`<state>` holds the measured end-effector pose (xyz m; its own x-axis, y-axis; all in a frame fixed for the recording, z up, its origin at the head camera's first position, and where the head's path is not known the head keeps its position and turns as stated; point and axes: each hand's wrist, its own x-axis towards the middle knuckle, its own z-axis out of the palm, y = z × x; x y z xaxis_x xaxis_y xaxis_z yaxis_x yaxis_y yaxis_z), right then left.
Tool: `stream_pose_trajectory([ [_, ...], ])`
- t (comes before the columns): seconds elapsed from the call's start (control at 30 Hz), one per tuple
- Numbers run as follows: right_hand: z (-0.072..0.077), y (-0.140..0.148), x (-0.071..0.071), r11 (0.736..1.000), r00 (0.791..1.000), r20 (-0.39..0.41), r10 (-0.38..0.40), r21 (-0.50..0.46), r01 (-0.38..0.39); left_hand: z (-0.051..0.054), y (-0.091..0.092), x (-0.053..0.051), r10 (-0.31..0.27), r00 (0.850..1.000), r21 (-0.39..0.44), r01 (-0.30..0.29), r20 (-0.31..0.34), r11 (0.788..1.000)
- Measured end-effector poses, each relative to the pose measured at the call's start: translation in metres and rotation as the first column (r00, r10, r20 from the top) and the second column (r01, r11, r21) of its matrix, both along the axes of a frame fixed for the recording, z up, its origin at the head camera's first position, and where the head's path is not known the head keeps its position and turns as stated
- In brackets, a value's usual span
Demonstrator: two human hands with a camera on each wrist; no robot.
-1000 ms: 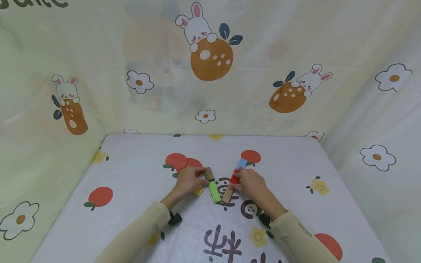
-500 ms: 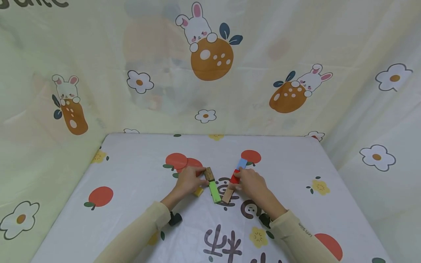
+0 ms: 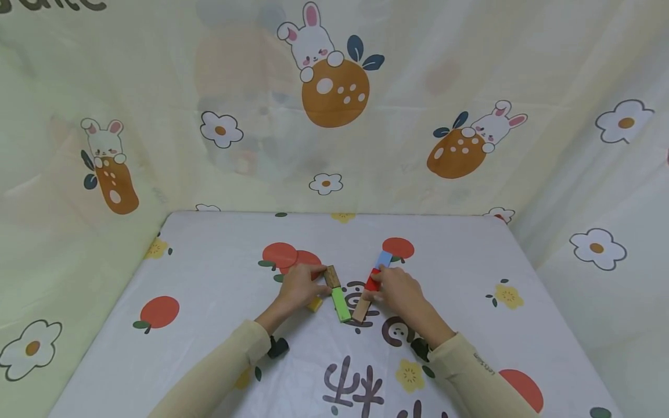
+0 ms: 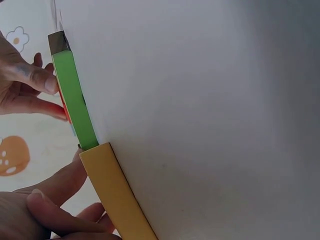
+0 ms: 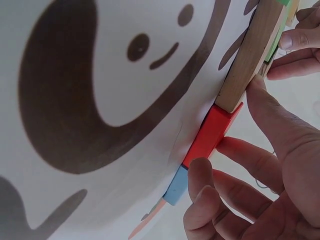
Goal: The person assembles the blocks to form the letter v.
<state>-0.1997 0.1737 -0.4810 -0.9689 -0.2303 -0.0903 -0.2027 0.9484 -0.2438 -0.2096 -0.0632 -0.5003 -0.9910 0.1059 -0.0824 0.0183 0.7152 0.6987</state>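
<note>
Two slanting rows of blocks form a V on the table. The left row has a dark brown block (image 3: 332, 277) above a green block (image 3: 341, 305). On the right, a tan block (image 3: 361, 309), a red block (image 3: 372, 282) and a blue block (image 3: 384, 259) lie end to end. My left hand (image 3: 298, 288) touches the brown block's outer side with thumb and index finger. Under it lies a yellow block (image 4: 120, 195), mostly hidden in the head view. Along the right row's outer side, my right hand (image 3: 401, 293) rests its thumb by the tan block and extended index finger against the red one.
A white cloth with printed fruit, flowers and lettering covers the table (image 3: 209, 348). Behind it hangs a printed curtain (image 3: 251, 174). A small black device (image 3: 279, 348) sits at the left cuff, another black device (image 3: 420, 350) at the right cuff.
</note>
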Motion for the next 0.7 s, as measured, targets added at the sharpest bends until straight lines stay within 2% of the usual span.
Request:
stream_pose_trajectory([
  [0.7,0.0012,-0.0013,0.0000,1.000,1.000,0.016,-0.020,0.005,0.020,-0.0024,-0.0069,-0.0008,-0.011,1.000,0.035,0.012,-0.004,0.999],
])
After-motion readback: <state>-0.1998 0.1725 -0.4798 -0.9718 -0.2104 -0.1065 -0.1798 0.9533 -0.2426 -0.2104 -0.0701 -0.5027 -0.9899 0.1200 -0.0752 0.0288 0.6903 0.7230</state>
